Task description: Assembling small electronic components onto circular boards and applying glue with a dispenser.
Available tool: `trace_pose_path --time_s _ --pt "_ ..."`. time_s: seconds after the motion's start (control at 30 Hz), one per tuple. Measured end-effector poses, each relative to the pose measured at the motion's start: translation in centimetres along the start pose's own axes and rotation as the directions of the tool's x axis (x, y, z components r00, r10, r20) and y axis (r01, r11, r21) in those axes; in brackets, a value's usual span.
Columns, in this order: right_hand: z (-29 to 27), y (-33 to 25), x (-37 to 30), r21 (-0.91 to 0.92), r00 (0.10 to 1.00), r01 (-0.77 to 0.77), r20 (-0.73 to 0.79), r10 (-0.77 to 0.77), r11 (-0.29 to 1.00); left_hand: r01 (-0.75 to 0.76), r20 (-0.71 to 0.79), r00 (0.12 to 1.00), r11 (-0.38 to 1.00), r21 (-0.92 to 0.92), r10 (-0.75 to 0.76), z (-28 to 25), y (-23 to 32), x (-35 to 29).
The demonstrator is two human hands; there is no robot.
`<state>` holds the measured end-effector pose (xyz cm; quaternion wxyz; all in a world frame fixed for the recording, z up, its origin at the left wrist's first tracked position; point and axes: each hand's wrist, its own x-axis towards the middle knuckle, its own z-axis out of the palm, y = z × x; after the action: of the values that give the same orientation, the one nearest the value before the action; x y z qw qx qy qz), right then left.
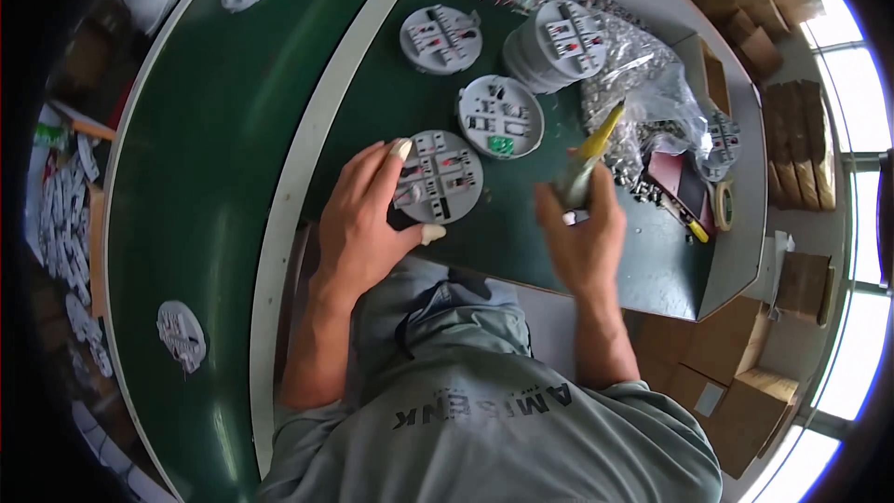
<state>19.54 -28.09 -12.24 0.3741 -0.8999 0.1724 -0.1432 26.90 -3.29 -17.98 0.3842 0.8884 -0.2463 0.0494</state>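
My left hand [358,214] grips a round grey plate [456,164] at its left edge, fingers on the far side and thumb on the near side. Pale covers sit on the thumb and one fingertip. The plate lies on the green bench, its face set with small dark, white and red parts. To the right, my right hand [589,224] is closed around what looks like an electric screwdriver [579,177], grey-green with a tapered yellow end pointing up. Motion blurs it, and its working tip cannot be made out. A small white piece [570,218] shows by the fingers.
Beyond the plate are a round housing [500,117] with a green circuit board, another round plate [441,39] and a stack of plates [556,47]. A clear bag of small parts [643,84] and a tape roll [724,205] lie right. A green belt [214,224] runs left, carrying several plates.
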Motion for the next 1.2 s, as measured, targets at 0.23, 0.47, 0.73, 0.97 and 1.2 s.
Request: trace_pose_path --time_s 0.23,0.47,0.73,0.97,1.2 --pt "-1.8 2.2 1.5 -0.308 0.991 0.131 0.041 -0.124 0.942 -0.043 -0.027 0.999 0.999 0.006 0.043 0.1 -0.3 0.6" --pt "4.1 -1.3 3.0 0.020 0.774 0.601 0.238 -0.587 0.799 -0.073 -0.023 0.997 0.996 0.044 0.074 -0.1 -0.3 0.2" --pt "5.5 -0.8 3.3 0.171 0.763 0.549 0.295 -0.574 0.818 -0.047 -0.005 0.999 0.999 0.022 0.048 -0.2 0.2 0.4" --pt "6.3 -1.6 2.1 0.124 0.881 0.411 0.202 -0.428 0.903 -0.065 -0.003 0.998 0.997 0.040 0.066 -0.4 0.3 1.0" --pt "5.1 -2.2 1.7 0.242 0.915 0.327 0.159 -0.370 0.913 -0.027 0.023 0.999 0.999 0.038 0.026 -0.3 0.3 1.0"
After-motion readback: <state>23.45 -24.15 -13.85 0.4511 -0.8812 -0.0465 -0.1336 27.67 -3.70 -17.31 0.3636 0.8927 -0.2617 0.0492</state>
